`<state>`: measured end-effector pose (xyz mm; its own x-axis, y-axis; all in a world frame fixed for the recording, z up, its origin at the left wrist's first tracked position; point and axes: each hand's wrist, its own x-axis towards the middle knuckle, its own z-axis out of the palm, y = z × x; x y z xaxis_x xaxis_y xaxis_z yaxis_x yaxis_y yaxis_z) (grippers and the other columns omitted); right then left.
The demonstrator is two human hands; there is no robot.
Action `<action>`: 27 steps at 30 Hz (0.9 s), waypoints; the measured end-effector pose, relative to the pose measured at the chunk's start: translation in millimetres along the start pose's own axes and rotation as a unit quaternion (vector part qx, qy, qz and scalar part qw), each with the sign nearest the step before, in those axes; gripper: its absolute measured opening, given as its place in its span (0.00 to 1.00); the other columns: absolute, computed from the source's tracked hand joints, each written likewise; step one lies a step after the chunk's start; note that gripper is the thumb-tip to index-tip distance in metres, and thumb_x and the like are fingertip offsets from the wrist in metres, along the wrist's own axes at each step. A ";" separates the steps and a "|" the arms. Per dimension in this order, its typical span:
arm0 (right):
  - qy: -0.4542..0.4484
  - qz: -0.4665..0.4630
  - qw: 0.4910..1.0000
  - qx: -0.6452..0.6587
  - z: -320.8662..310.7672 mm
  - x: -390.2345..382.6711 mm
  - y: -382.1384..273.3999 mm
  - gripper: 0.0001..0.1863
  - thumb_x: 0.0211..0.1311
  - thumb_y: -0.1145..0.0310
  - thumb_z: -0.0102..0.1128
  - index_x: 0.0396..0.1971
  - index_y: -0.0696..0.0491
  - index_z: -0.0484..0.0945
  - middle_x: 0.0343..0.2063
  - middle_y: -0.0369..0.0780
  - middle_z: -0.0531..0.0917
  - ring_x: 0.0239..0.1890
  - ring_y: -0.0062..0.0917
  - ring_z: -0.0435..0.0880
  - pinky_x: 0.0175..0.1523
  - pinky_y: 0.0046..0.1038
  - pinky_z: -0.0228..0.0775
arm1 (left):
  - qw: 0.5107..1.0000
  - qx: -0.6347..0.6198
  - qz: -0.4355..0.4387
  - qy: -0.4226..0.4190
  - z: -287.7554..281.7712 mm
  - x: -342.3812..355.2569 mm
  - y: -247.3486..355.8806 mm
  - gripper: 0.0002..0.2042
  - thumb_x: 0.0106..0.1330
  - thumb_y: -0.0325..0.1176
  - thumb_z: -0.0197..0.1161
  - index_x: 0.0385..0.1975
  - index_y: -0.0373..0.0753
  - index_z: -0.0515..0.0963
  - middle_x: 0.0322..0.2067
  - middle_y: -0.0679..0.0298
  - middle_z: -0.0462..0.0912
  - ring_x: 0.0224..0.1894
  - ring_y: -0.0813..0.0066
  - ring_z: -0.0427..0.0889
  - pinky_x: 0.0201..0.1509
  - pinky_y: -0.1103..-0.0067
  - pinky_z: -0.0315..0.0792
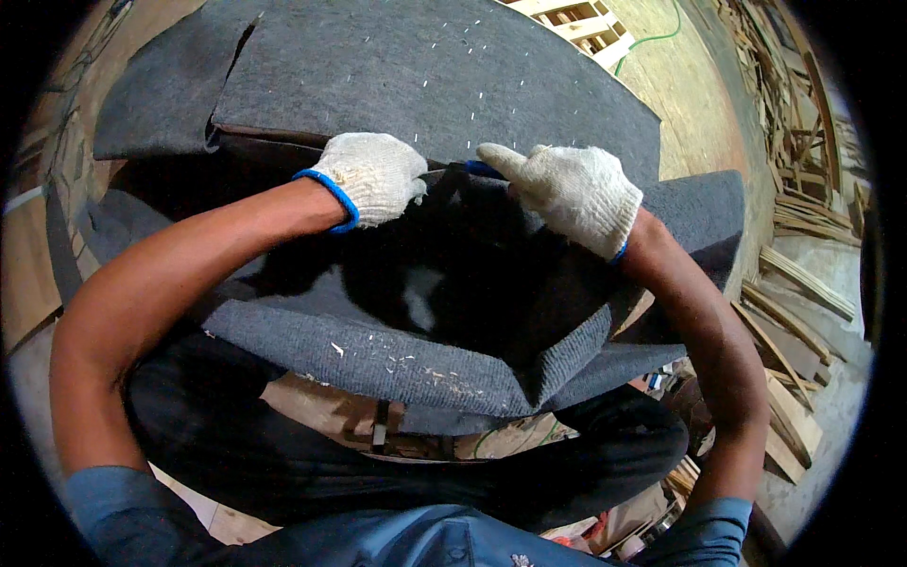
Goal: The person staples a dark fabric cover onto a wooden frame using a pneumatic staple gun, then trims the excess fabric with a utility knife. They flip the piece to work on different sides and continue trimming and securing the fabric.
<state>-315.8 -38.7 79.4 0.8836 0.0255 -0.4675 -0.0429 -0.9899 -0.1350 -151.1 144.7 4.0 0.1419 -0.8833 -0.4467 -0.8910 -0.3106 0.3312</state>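
Both my hands wear white knit gloves with blue cuffs. Across the work lies a big sheet of grey felt-like fabric (378, 80), marked with short white dashes. My left hand (373, 180) is closed on this fabric near its dark folded edge. My right hand (576, 194) grips a blue-handled knife (484, 170), thumb stretched along it. Its thin blade points left toward my left fingers, at the fabric's edge. Below my hands, a loose flap of grey fabric (378, 354) sags toward my lap, dotted with pale scraps. Deep shadow hides what lies between the layers.
My legs in dark trousers (406, 482) are beneath the flap. Wooden strips and offcuts (794, 425) are piled along the right. A slatted wooden frame (590, 28) and a green hose (658, 38) are at the far side.
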 end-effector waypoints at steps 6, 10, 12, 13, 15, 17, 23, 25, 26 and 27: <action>-0.004 -0.019 0.999 -0.043 -4.9 -0.8 6.1 0.25 0.65 0.67 0.52 0.64 0.43 0.69 0.32 0.45 0.86 0.34 0.44 0.88 0.31 0.46 0.79 | 1.000 -0.004 0.014 0.008 -1.6 -1.5 -0.4 0.14 0.67 0.48 0.57 0.36 0.45 0.84 0.33 0.53 0.86 0.40 0.47 0.84 0.44 0.56 0.77; -0.050 0.001 0.997 -0.065 -0.3 -19.9 19.6 0.25 0.67 0.68 0.51 0.65 0.42 0.67 0.32 0.46 0.86 0.35 0.45 0.88 0.32 0.47 0.79 | 0.999 -0.016 0.037 0.011 -1.7 -6.4 -1.5 0.14 0.67 0.47 0.57 0.34 0.46 0.84 0.31 0.54 0.86 0.38 0.48 0.85 0.42 0.56 0.76; -0.071 0.015 0.995 -0.066 0.8 -34.8 24.4 0.25 0.68 0.68 0.49 0.65 0.41 0.68 0.32 0.46 0.86 0.35 0.46 0.88 0.33 0.47 0.79 | 0.999 -0.013 0.047 0.011 -1.5 -9.5 -2.6 0.13 0.67 0.47 0.57 0.34 0.47 0.84 0.30 0.54 0.85 0.38 0.48 0.85 0.41 0.57 0.76; -0.075 0.020 0.995 -0.061 0.9 -40.0 26.5 0.25 0.68 0.68 0.49 0.65 0.41 0.68 0.32 0.46 0.86 0.34 0.45 0.88 0.33 0.46 0.79 | 0.999 -0.009 0.050 0.009 -2.1 -11.7 -3.5 0.13 0.67 0.47 0.57 0.34 0.47 0.84 0.30 0.54 0.85 0.37 0.48 0.85 0.41 0.57 0.76; -0.080 0.033 0.995 -0.050 5.5 -50.7 31.9 0.25 0.68 0.68 0.49 0.65 0.40 0.68 0.32 0.46 0.86 0.34 0.45 0.88 0.32 0.46 0.79 | 0.998 -0.009 0.059 -0.003 -4.9 -15.1 -3.3 0.13 0.67 0.47 0.57 0.34 0.47 0.84 0.30 0.53 0.85 0.37 0.48 0.85 0.40 0.57 0.76; -0.079 0.043 0.993 -0.070 10.6 -65.3 36.1 0.25 0.69 0.68 0.49 0.65 0.39 0.68 0.33 0.46 0.86 0.35 0.45 0.88 0.33 0.45 0.79 | 0.997 -0.015 0.071 -0.024 -9.2 -16.3 -0.6 0.13 0.68 0.46 0.57 0.34 0.47 0.84 0.30 0.53 0.85 0.37 0.48 0.85 0.40 0.57 0.76; -0.071 0.053 0.995 -0.042 16.9 -79.5 42.2 0.25 0.70 0.67 0.50 0.67 0.39 0.67 0.36 0.46 0.85 0.37 0.44 0.88 0.35 0.44 0.80 | 0.988 -0.073 0.045 -0.126 -19.5 1.2 33.1 0.24 0.61 0.54 0.60 0.47 0.41 0.83 0.36 0.45 0.86 0.42 0.43 0.84 0.48 0.57 0.76; -0.066 0.048 0.995 -0.060 20.0 -78.4 40.8 0.26 0.70 0.67 0.50 0.67 0.40 0.66 0.36 0.46 0.85 0.37 0.44 0.88 0.35 0.44 0.80 | 0.988 -0.073 0.077 -0.112 -17.1 10.9 48.4 0.25 0.61 0.54 0.60 0.48 0.40 0.81 0.38 0.45 0.85 0.45 0.43 0.83 0.49 0.58 0.76; -0.060 0.049 0.995 -0.058 18.2 -78.0 38.2 0.26 0.69 0.67 0.50 0.67 0.40 0.66 0.36 0.46 0.85 0.37 0.44 0.88 0.35 0.44 0.80 | 0.987 -0.085 0.073 -0.118 -17.1 18.4 56.0 0.25 0.61 0.54 0.60 0.47 0.38 0.82 0.40 0.45 0.85 0.46 0.43 0.83 0.50 0.58 0.76; -0.060 0.052 0.995 -0.057 16.7 -79.5 36.1 0.26 0.69 0.67 0.50 0.67 0.41 0.66 0.36 0.46 0.85 0.37 0.44 0.88 0.35 0.44 0.80 | 0.988 -0.084 0.069 -0.112 -12.2 27.6 66.4 0.24 0.62 0.53 0.59 0.46 0.38 0.82 0.40 0.45 0.85 0.46 0.43 0.83 0.51 0.57 0.75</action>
<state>-395.4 -74.1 97.1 0.8151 -0.0680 -0.5753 -0.0717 -0.9973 0.0164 -201.1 95.4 23.8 -0.0922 -0.8273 -0.5542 -0.8088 -0.2624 0.5262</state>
